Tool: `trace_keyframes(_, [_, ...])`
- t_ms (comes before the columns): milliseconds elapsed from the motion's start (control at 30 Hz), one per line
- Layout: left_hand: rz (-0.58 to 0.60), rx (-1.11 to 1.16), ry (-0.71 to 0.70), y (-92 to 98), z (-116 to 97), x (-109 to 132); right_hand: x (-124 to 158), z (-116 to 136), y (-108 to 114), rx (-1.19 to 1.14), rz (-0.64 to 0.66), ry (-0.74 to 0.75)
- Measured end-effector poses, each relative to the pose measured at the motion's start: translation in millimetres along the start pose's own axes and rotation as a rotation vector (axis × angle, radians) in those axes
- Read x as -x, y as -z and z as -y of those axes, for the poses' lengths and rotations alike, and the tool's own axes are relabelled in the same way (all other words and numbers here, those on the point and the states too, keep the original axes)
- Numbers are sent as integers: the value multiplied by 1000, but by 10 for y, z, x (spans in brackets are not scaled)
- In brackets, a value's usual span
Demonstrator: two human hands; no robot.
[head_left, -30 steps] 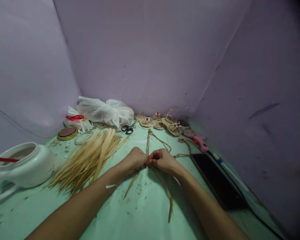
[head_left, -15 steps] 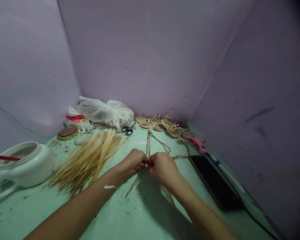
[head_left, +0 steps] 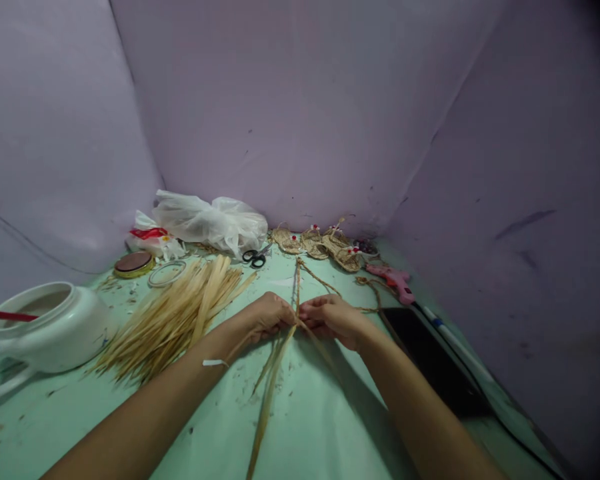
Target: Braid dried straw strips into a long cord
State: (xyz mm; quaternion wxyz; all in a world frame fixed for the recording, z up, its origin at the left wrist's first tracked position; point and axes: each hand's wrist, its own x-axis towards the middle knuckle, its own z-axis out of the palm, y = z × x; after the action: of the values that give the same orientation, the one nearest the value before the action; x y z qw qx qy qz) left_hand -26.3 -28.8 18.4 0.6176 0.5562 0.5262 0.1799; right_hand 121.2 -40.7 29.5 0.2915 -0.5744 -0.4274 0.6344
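Twisted cord (head_left: 297,287) runs up mid worktop (head_left: 310,433), near end pinched by my left hand (head_left: 273,313) and right hand (head_left: 333,319), and a long pale strand (head_left: 269,400) now trails toward me, absent there half a second ago, so strands seem freshly crossed.

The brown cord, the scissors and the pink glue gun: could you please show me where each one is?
Brown cord (head_left: 297,288): head view, on its straight stretch.
Scissors (head_left: 260,255): head view, where black handles meet blades.
Pink glue gun (head_left: 391,273): head view, on its body.
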Motion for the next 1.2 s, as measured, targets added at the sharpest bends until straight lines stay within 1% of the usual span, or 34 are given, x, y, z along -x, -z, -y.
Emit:
trace_keyframes(33, [8, -13, 3, 0, -5, 2, -6, -26, -34, -38, 65, -14])
trace_keyframes(67, [10, -24, 9, 0, -15, 8, -12, -51, -65, -42, 103, -14])
trace_keyframes(100, [7, -38, 15, -2, -28, 16, -17, -73, -89, -19, 109, -11])
trace_keyframes(233, [-31, -138, 0, -6, -57, 38, -32, -114, -97, 129, 68, 9])
trace_keyframes(367, [-36, -240, -117, 32, 22, -9, -53, -129, -69, 124, 69, 54])
trace_keyframes(433, [-8, -280, -156, 74, 55, -31, -68, -145, -75, 103, 41, 71])
trace_keyframes(500, [27, -315, -131, 128, 49, -25, -80, -166, -88, 93, 18, 86])
trace_keyframes(600, [47, -363, -63, 236, -18, 38, -89, -202, -98, 99, 10, 109])
trace_keyframes(700, [99, -437, -17, 398, -88, 105, -88, -229, -93, 98, 20, 121])
trace_keyframes(733, [100, -464, -5, 466, -105, 118, -86, -233, -92, 103, 18, 114])
trace_keyframes(767, [71, -485, 2, 539, -120, 126, -84, -234, -92, 113, 17, 107])
trace_keyframes(800, [9, -497, -3, 617, -132, 129, -82, -234, -94, 121, 15, 105])
trace_keyframes(833, [-80, -500, -20, 698, -143, 128, -80, -233, -96, 127, 11, 104])
trace_keyframes(933, [-424, -489, -114, 931, -165, 115, -80, -229, -101, 107, 4, 116])
trace_keyframes(1000, [-580, -496, -156, 1034, -165, 104, -88, -231, -97, 75, 4, 113])
trace_keyframes(1033, [-632, -513, -158, 1056, -158, 95, -95, -233, -94, 61, 8, 111])
trace_keyframes(1100, [-681, -591, -137, 1033, -129, 66, -109, -240, -87, 36, 17, 111])
trace_keyframes(1200, [-725, -821, -70, 865, -53, -7, -127, -250, -88, 21, 14, 118])
